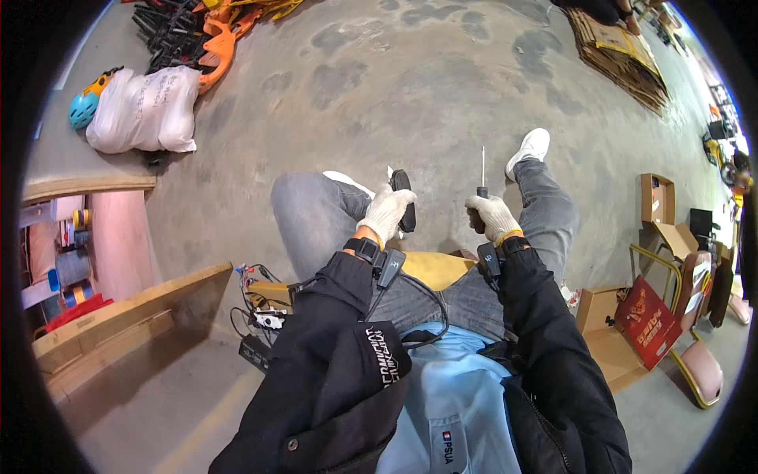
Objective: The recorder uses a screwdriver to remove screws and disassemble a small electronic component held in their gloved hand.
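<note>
My left hand (386, 211), in a pale work glove, is closed around a black oblong part (403, 197) with rounded ends; its exact kind cannot be made out. A small white tip (389, 171) shows just beyond the glove. A screwdriver (482, 170) is gripped in my right hand (493, 217), also gloved, its thin metal shaft pointing away from me and its dark handle partly hidden by the fingers. Both hands are held over the gap between my knees, well apart from each other. The screwdriver does not touch the black part.
Beneath me is a yellow seat (434, 270). Cables and small parts (264, 308) lie at left beside a wooden frame (134, 308). An open cardboard box (604, 340) with a red box (649, 322) stands at right. A white sack (150, 109), orange parts (219, 49) and flattened cardboard (608, 55) lie farther off.
</note>
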Tool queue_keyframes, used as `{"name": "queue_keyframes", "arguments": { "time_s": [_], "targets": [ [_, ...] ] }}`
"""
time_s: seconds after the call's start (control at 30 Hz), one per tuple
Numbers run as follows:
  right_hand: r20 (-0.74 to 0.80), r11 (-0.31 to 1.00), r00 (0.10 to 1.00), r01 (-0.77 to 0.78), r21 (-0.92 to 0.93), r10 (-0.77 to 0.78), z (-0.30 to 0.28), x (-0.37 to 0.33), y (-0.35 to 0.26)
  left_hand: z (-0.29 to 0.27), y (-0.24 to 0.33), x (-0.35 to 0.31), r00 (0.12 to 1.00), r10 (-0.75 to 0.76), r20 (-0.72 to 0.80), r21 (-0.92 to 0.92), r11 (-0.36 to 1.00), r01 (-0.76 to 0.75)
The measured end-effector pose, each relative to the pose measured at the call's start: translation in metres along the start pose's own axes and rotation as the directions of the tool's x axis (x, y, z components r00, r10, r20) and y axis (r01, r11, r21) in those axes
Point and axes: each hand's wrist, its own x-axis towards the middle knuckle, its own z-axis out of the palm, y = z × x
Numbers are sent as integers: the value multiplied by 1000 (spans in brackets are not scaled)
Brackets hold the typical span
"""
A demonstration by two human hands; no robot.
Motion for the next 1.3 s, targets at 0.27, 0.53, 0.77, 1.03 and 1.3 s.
{"name": "queue_keyframes", "arguments": {
  "time_s": [0.27,0.53,0.77,1.03,1.3],
  "targets": [
    [-27,997,997,67,-46,-69,-5,-7,1,-3,-40,24,949,309,69,176,932,-316],
    [-11,996,998,67,-64,-68,13,0,7,-12,-16,4,992,128,-23,-83,988,-129],
    [-32,998,999,37,-45,-39,5,-1,1,-9,-29,14,972,235,23,44,971,-236],
    [-71,1000,997,19,12,-18,4,0,1,-4,-13,6,991,125,-47,133,984,-118],
    [-54,998,998,29,47,-26,2,5,5,-3,-4,-4,995,89,-48,109,991,-83]
  ]
}}
